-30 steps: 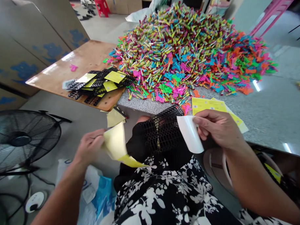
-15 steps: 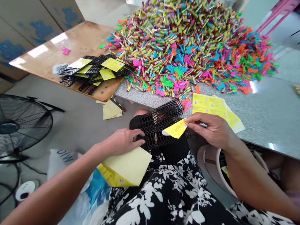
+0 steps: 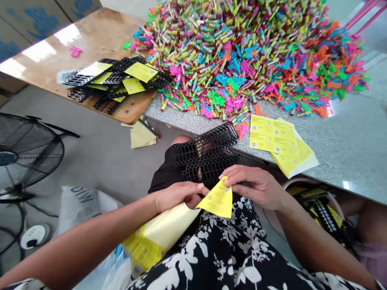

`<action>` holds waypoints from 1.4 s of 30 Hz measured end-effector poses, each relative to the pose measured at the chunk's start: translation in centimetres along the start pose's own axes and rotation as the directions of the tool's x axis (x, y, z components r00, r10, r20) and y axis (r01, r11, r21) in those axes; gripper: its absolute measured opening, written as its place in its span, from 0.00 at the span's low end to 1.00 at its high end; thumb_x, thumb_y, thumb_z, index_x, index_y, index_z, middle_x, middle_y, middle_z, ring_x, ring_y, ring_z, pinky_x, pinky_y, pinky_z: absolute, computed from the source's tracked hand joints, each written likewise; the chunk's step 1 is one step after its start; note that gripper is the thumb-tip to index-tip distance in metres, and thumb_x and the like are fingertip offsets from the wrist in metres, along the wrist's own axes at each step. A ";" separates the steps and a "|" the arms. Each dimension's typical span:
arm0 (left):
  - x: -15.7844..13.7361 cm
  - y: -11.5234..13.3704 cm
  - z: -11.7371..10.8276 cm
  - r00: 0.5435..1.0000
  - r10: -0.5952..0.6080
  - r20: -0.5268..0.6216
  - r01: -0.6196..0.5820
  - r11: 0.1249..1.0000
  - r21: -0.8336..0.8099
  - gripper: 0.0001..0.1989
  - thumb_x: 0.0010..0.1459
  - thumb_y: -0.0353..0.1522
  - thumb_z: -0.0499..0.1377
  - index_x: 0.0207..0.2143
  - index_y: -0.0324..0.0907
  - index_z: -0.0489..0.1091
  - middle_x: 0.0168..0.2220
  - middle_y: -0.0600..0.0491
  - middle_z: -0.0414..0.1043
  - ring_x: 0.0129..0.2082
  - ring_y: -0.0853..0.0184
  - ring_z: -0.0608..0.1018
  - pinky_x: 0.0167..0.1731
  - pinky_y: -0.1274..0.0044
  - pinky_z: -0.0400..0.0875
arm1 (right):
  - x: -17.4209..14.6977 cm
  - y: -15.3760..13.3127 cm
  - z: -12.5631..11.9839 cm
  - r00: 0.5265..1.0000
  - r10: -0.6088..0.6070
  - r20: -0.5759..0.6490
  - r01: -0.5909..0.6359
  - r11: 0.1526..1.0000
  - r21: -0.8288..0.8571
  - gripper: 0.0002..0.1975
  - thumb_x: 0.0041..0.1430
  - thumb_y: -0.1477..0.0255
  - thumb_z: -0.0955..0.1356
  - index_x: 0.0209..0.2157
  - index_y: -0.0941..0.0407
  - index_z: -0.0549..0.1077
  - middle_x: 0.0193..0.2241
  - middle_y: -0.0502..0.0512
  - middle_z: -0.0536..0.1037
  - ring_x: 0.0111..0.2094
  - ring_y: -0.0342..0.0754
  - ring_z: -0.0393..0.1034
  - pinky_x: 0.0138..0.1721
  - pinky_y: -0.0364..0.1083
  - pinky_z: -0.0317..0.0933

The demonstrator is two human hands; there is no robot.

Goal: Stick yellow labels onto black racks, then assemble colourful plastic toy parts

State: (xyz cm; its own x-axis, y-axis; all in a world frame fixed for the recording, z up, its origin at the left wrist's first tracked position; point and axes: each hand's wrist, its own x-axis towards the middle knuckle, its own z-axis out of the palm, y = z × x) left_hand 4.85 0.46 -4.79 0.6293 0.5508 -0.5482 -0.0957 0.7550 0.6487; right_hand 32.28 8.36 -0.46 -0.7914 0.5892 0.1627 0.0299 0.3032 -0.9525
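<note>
Between thumb and fingers, my right hand [image 3: 255,186] pinches the top corner of a small yellow printed label [image 3: 217,199]. My left hand [image 3: 181,196] is closed at the label's left edge and grips a curled yellow sticker sheet [image 3: 158,234], its pale side partly up, hanging over the lap. Whether the left fingers also touch the label is hard to tell. Just beyond both hands, black plastic lattice racks [image 3: 206,156] lie on the knees, against the table edge.
A huge heap of small colourful plastic pieces [image 3: 228,57] covers the stone table [image 3: 348,154]. Yellow sticker sheets [image 3: 276,135] lie at its front edge. Labelled black racks [image 3: 119,81] sit on a wooden board [image 3: 99,31]. A fan [image 3: 21,156] stands left; a bucket with racks [image 3: 321,208] is at right.
My right hand has brought the label down and left, toward my left hand. My left hand has come off the racks and moved right and down, with the sticker sheet now curled.
</note>
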 end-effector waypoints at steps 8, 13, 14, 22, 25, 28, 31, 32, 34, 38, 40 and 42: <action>0.1 -0.6 0.8 0.999 -0.021 0.032 0.025 0.993 -0.113 0.27 0.46 0.51 0.76 0.40 0.40 0.83 0.27 0.53 0.74 0.23 0.73 0.66 0.23 0.79 0.56 | -0.7 0.0 -0.1 0.998 0.048 0.032 -0.052 0.992 0.117 0.09 0.70 0.72 0.73 0.49 0.49 0.83 0.50 0.58 0.85 0.59 0.55 0.78 0.57 0.54 0.73; 0.3 -0.7 -0.1 0.988 0.000 -0.152 -0.024 0.988 -0.154 0.22 0.46 0.47 0.78 0.31 0.40 0.76 0.17 0.62 0.59 0.18 0.77 0.56 0.19 0.80 0.47 | -0.8 0.1 -1.1 0.985 0.142 0.094 -0.150 0.985 0.087 0.08 0.70 0.68 0.73 0.48 0.51 0.84 0.50 0.59 0.85 0.53 0.53 0.80 0.56 0.52 0.73; 0.2 -0.6 -0.2 0.983 0.009 -0.183 -0.032 0.992 -0.124 0.22 0.46 0.47 0.77 0.31 0.40 0.75 0.17 0.62 0.59 0.17 0.76 0.56 0.19 0.80 0.47 | -0.9 0.2 -1.5 0.978 0.179 0.107 -0.187 0.980 0.071 0.08 0.70 0.68 0.73 0.47 0.52 0.84 0.49 0.59 0.85 0.52 0.52 0.80 0.55 0.51 0.73; 0.2 1.2 -0.2 0.866 0.301 -0.399 -0.049 0.846 0.531 0.13 0.57 0.42 0.64 0.31 0.41 0.78 0.21 0.59 0.67 0.21 0.73 0.62 0.22 0.79 0.53 | -1.1 1.3 -2.6 0.808 0.544 0.226 -0.586 0.782 0.211 0.16 0.66 0.60 0.74 0.50 0.55 0.82 0.46 0.57 0.85 0.40 0.48 0.80 0.42 0.47 0.76; 0.1 1.6 0.0 0.819 0.380 -0.431 0.015 0.736 0.677 0.12 0.60 0.39 0.60 0.32 0.42 0.79 0.25 0.57 0.73 0.24 0.71 0.66 0.25 0.78 0.57 | -0.8 2.3 -1.4 0.764 0.638 0.094 -0.630 0.709 0.316 0.18 0.61 0.59 0.77 0.44 0.57 0.79 0.36 0.54 0.83 0.30 0.45 0.76 0.30 0.43 0.72; 0.5 1.9 0.1 0.801 0.385 -0.459 0.060 0.710 0.701 0.12 0.61 0.39 0.59 0.33 0.42 0.79 0.26 0.57 0.74 0.24 0.70 0.67 0.26 0.78 0.59 | -0.3 3.6 0.2 0.764 0.634 -0.119 -0.592 0.762 0.262 0.14 0.60 0.61 0.77 0.40 0.55 0.77 0.32 0.50 0.80 0.30 0.45 0.74 0.28 0.43 0.66; 1.1 2.3 0.0 0.770 0.417 -0.482 0.079 0.688 0.722 0.12 0.62 0.38 0.58 0.33 0.42 0.78 0.25 0.58 0.74 0.25 0.70 0.68 0.26 0.77 0.60 | 0.2 4.4 1.1 0.792 0.528 -0.306 -0.538 0.841 0.058 0.09 0.63 0.65 0.74 0.42 0.53 0.78 0.35 0.50 0.81 0.35 0.46 0.75 0.36 0.45 0.68; 1.3 2.5 -0.1 0.758 0.432 -0.489 0.087 0.676 0.731 0.11 0.62 0.38 0.58 0.34 0.43 0.78 0.25 0.58 0.74 0.24 0.70 0.69 0.26 0.77 0.60 | 0.4 4.5 1.1 0.803 0.489 -0.340 -0.524 0.851 -0.013 0.08 0.64 0.66 0.73 0.43 0.53 0.78 0.35 0.50 0.81 0.36 0.47 0.75 0.39 0.46 0.68; 1.8 2.7 -0.4 0.734 0.464 -0.496 0.103 0.645 0.757 0.10 0.62 0.36 0.58 0.34 0.43 0.78 0.24 0.59 0.73 0.24 0.70 0.69 0.27 0.77 0.60 | 0.9 4.5 1.0 0.827 0.423 -0.370 -0.499 0.856 -0.136 0.06 0.66 0.68 0.72 0.43 0.53 0.78 0.35 0.50 0.82 0.37 0.47 0.76 0.41 0.47 0.68; 2.5 2.8 -0.9 0.697 0.531 -0.482 0.135 0.564 0.815 0.09 0.63 0.35 0.58 0.35 0.45 0.79 0.25 0.60 0.75 0.24 0.70 0.71 0.29 0.76 0.61 | 1.7 4.7 0.4 0.889 0.303 -0.345 -0.418 0.845 -0.334 0.04 0.67 0.72 0.70 0.43 0.54 0.77 0.35 0.50 0.81 0.35 0.47 0.75 0.41 0.47 0.66; 2.8 2.6 -1.1 0.690 0.542 -0.479 0.160 0.531 0.832 0.09 0.63 0.35 0.58 0.36 0.46 0.79 0.25 0.60 0.76 0.24 0.70 0.72 0.29 0.76 0.61 | 1.8 4.9 0.2 0.914 0.259 -0.313 -0.377 0.829 -0.413 0.04 0.68 0.73 0.69 0.43 0.54 0.77 0.36 0.52 0.81 0.36 0.48 0.75 0.41 0.46 0.65; 3.0 2.4 -1.3 0.692 0.541 -0.477 0.184 0.507 0.842 0.10 0.64 0.35 0.57 0.36 0.46 0.79 0.25 0.60 0.77 0.25 0.69 0.73 0.30 0.75 0.61 | 1.8 5.3 0.1 0.935 0.223 -0.277 -0.334 0.815 -0.474 0.04 0.69 0.74 0.68 0.43 0.55 0.76 0.37 0.53 0.81 0.37 0.49 0.74 0.41 0.46 0.64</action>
State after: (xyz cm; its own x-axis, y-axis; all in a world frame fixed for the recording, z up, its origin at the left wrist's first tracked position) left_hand 5.49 4.44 -5.59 0.0160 0.9598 -0.2802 0.7164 0.1845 0.6729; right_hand 30.95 10.92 -5.21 -0.5641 0.8256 0.0112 0.5785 0.4049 -0.7081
